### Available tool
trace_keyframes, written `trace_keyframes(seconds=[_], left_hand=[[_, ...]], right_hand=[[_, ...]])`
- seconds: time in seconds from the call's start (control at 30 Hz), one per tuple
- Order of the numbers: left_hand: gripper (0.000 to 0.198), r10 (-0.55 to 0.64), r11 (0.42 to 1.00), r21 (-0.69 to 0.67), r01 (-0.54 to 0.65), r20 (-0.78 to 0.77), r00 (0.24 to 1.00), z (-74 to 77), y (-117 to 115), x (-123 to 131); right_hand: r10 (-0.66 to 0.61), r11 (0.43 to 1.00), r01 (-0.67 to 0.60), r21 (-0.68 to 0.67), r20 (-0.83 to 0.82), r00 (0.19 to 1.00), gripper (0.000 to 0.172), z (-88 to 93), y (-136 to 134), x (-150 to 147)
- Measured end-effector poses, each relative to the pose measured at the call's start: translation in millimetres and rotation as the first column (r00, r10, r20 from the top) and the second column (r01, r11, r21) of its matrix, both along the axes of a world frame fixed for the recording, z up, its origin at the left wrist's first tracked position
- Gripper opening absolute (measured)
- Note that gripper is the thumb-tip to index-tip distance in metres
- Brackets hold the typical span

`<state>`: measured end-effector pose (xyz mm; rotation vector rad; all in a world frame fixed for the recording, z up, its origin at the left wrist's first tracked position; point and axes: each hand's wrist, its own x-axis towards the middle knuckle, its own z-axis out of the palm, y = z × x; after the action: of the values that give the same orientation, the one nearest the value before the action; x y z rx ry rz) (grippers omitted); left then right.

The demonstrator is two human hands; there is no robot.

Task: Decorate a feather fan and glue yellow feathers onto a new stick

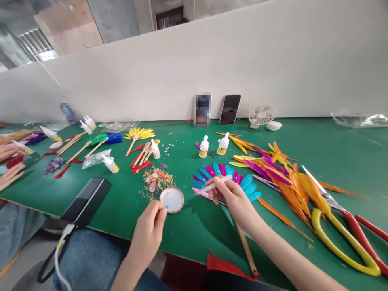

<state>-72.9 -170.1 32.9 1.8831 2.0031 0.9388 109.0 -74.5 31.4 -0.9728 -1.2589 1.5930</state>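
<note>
My left hand (150,226) is closed, thumb and finger pinching the near edge of a small round lid (172,199) with a pale, glossy inside and a reddish rim. Pink tweezers (216,184) are held in my right hand (228,195), their arms pointing left. Beneath that hand lies a fan of blue and magenta feathers (249,189) with small pale dots on it. Its wooden handle (246,248) runs toward the table's front edge, where a red tassel (227,266) hangs. Part of the fan is hidden by my right hand.
Colourful sequins or flakes (158,178) are heaped behind the lid. Loose feathers (281,171) and large scissors (342,218) lie right. Glue bottles (203,147), a phone (230,109) and a small fan (262,115) stand behind. A black box (87,200) and another person's hand (11,176) are left.
</note>
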Motion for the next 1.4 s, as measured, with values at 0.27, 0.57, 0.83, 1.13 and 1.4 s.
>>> trace_keyframes(seconds=[0.27,0.57,0.83,1.13,1.4], left_hand=[[0.026,0.036,0.982,0.189,0.031,-0.344,0.938,-22.2,13.9,-7.4],[0.052,0.022,0.988,0.148,0.032,-0.351,0.936,-41.7,15.0,-8.0],[0.055,0.022,0.983,0.18,0.04,-0.33,0.944,-36.8,13.8,-1.8],[0.047,0.071,0.947,0.316,0.067,-0.406,0.911,-29.1,7.6,20.5],[0.046,0.072,0.955,0.292,0.059,-0.418,0.906,-31.1,10.1,24.0]], right_hand=[[0.034,0.999,-0.037,0.035,0.082,0.996,0.042,-9.1,-3.4,-4.0],[0.037,0.999,-0.039,0.029,0.087,0.996,0.036,-13.3,-4.0,-7.6],[0.016,0.996,-0.027,0.083,0.137,0.99,0.038,-10.3,-6.3,-7.2],[-0.071,0.886,-0.098,0.454,0.342,0.937,0.02,-14.1,-16.2,-7.1],[-0.118,0.76,-0.22,0.611,0.462,0.879,0.02,-13.9,-16.0,-4.8]])
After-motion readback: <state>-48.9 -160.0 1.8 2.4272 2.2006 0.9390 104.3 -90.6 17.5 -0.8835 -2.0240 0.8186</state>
